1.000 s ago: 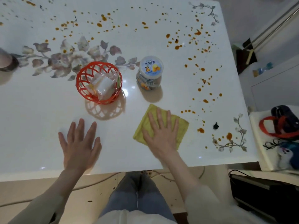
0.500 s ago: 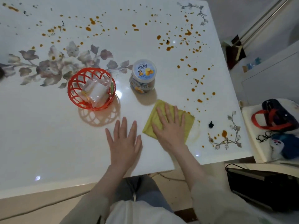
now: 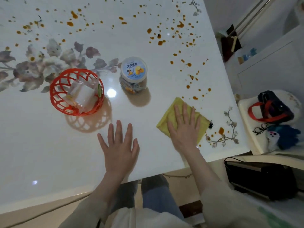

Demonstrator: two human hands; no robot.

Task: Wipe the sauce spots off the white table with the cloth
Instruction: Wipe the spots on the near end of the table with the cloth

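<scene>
Fingers [image 3: 178,112] of the right hand [image 3: 184,129], straight and slightly spread, pressed the yellow cloth [image 3: 169,116] flat near the front right corner of the white counter [image 3: 49,145]. The cloth lay cornerwise, one corner pointing away toward the sauce spots [image 3: 195,97]. The left hand [image 3: 120,145] rested flat alongside, fingers splayed.

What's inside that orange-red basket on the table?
The basket holds crinkly clear plastic packets, one showing something white. What they contain, and anything beneath them, is covered.
</scene>
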